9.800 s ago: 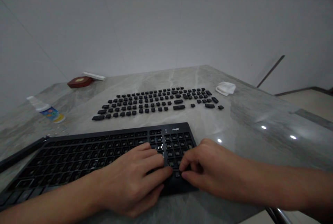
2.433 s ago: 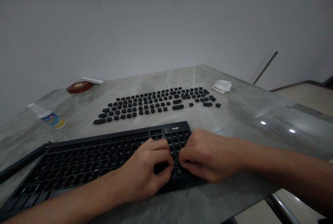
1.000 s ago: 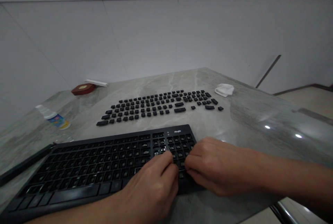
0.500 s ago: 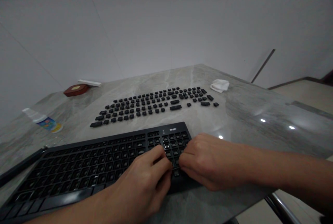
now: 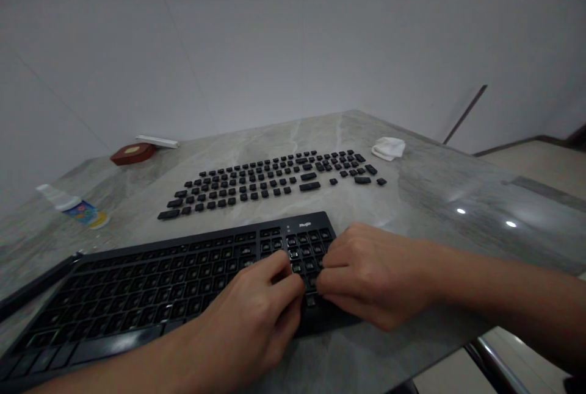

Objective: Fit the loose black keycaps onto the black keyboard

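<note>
A black keyboard (image 5: pixel 201 266) lies at the front of the table. Most of its key sockets are bare, while the bottom-row keys at the near left are in place. My left hand (image 5: pixel 260 308) rests over its right part with curled fingers at the number pad. At the right end of the keyboard, my right hand (image 5: pixel 366 275) is closed too, fingertips down on the number pad's edge. What either hand pinches, if anything, is hidden by the fingers. Behind the keyboard, loose black keycaps (image 5: pixel 242 189) are laid out in rows.
A spray bottle (image 5: pixel 75 206) lies on its side at the left. Farther back are a reddish-brown box (image 5: pixel 132 154) and a white strip (image 5: pixel 158 141). A crumpled white cloth (image 5: pixel 388 148) lies at the back right. A black bar (image 5: pixel 39 287) extends left of the keyboard.
My right hand has shifted slightly upward and its fingers have moved a little on the number pad. My left hand stays nearly in place. The view has tilted slightly.
</note>
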Demonstrator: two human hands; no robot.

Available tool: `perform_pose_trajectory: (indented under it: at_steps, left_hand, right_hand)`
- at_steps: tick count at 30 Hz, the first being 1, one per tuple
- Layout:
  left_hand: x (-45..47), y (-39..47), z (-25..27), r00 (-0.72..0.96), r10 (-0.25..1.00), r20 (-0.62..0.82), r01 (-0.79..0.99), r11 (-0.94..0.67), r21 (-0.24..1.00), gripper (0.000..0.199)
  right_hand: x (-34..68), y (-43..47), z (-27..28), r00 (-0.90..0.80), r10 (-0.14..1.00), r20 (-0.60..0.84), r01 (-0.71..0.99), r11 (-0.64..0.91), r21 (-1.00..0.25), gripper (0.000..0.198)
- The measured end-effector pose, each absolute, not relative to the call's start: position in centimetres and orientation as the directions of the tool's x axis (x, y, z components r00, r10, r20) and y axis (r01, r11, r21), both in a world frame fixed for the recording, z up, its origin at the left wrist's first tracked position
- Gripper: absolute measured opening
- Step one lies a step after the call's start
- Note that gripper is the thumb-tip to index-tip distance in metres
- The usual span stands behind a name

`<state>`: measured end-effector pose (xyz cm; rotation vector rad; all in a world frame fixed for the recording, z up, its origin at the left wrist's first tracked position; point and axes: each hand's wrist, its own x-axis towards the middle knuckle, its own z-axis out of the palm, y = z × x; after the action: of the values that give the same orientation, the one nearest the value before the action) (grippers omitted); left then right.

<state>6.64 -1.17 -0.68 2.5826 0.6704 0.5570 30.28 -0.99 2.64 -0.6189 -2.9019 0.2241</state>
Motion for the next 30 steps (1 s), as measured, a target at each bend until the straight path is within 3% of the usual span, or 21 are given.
perform_pose_trajectory:
  at_steps: [10, 16, 20, 24, 30]
  left_hand:
    - [6.8, -1.1, -0.7, 0.801, 0.533, 0.273, 0.362, -0.794, 0.488, 0.02]
    - [6.8, -1.1, -0.6, 0.801, 0.536, 0.268, 0.362, -0.789, 0.496, 0.021]
    - [6.7, -1.1, -0.6, 0.805, 0.53, 0.267, 0.351, -0.788, 0.506, 0.021]
    - [6.6, -1.1, -0.6, 0.805, 0.523, 0.282, 0.34, -0.795, 0.503, 0.022]
    - [6.6, -1.2, -0.5, 0.81, 0.52, 0.272, 0.354, -0.803, 0.48, 0.021]
  right_hand:
    - [30.2, -1.4, 2.3, -0.916, 0.374, 0.143, 0.344, 0.918, -0.197, 0.016]
    - [29.6, -2.1, 2.3, -0.947, 0.259, 0.188, 0.215, 0.95, -0.225, 0.015]
    - [29.2, -2.6, 2.8, -0.986, 0.136, 0.094, 0.121, 0.981, -0.154, 0.026]
    - [28.9, -3.1, 2.6, -0.997, 0.064, -0.036, 0.069, 0.985, -0.16, 0.022]
    - [28.4, -4.3, 2.0, -0.979, 0.158, -0.131, 0.174, 0.977, -0.126, 0.021]
